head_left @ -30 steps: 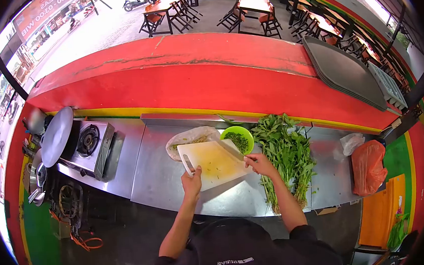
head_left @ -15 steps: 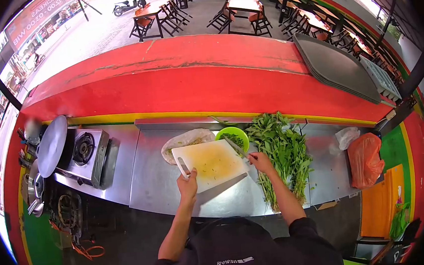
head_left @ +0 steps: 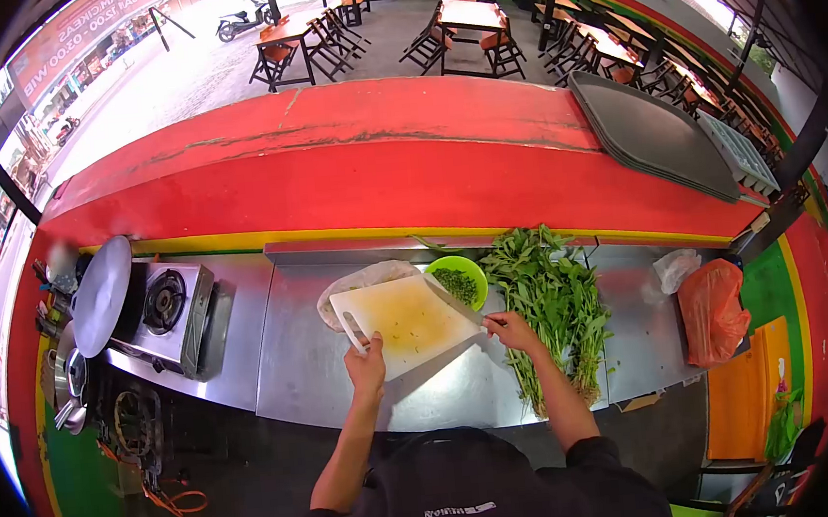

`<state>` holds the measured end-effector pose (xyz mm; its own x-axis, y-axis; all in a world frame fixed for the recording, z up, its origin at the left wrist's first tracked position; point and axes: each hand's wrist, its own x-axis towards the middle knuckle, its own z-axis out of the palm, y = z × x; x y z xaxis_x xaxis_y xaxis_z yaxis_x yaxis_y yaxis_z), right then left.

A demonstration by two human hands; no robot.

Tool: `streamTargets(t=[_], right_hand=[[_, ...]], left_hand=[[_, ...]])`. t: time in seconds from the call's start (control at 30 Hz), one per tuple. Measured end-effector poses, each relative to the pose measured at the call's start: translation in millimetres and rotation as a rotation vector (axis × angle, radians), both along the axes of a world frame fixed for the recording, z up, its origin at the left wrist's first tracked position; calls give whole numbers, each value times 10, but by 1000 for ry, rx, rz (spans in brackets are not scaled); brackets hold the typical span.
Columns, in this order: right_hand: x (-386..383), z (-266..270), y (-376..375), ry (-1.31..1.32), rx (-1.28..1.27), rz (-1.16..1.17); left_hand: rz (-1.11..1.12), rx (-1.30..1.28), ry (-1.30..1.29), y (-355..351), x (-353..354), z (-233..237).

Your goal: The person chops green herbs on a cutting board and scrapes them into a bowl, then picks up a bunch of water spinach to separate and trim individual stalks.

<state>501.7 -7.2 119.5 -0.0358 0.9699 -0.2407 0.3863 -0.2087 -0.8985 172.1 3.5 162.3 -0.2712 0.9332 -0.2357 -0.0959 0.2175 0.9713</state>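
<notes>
Left hand (head_left: 366, 359) is closed on the near left edge of the cutting board (head_left: 399, 320), thumb on top and fingers curled under it. The board sits on the steel counter (head_left: 306, 364) straight ahead of the person; its near edge appears raised, with a dark shadow beneath, and its far right corner lies just beside the green bowl (head_left: 459, 280). The board's surface is stained yellow and carries a few green scraps. Right hand (head_left: 510, 330) is wrapped around the handle of a knife (head_left: 452, 300), whose blade runs along the board's right edge and points toward the bowl. The bowl holds chopped greens. Just right of the bowl and the right hand lies a large bundle of leafy greens (head_left: 555, 301), stems toward the person. A crumpled plastic bag (head_left: 358, 282) lies behind the board, touching its far left side. A gas stove (head_left: 167, 303) stands well to the left, with a round metal lid (head_left: 101, 295) beside it. An orange bag (head_left: 716, 311) rests at the counter's right end. A stack of grey trays (head_left: 652, 133) lies on the red ledge.
</notes>
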Motion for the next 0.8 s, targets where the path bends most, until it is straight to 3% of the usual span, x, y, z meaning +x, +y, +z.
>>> streamTargets(t=[0.1,0.17,0.23,0.47,0.57,0.67,0.8], right_hand=[[110,-349,148,-235,139,-59],[129,-375,180,-308,70,-79],[83,-327,199,-274,186,-104],[-273,305,-52,-48,198,-93],[-540,660,-294,83,55,-28],[-684,804,-461,152,-36,173],[-643,699,-487,106,25,139]], left_hand=[[9,-11,-14,-3,-1,-34],[25,0,-19,-4,8,5],[30,28,6,9,20,-10],[32,66,60,36,116,-90],[33,54,100,95,169,-197],[30,25,107,121,226,-247],[21,37,125,127,280,-140]])
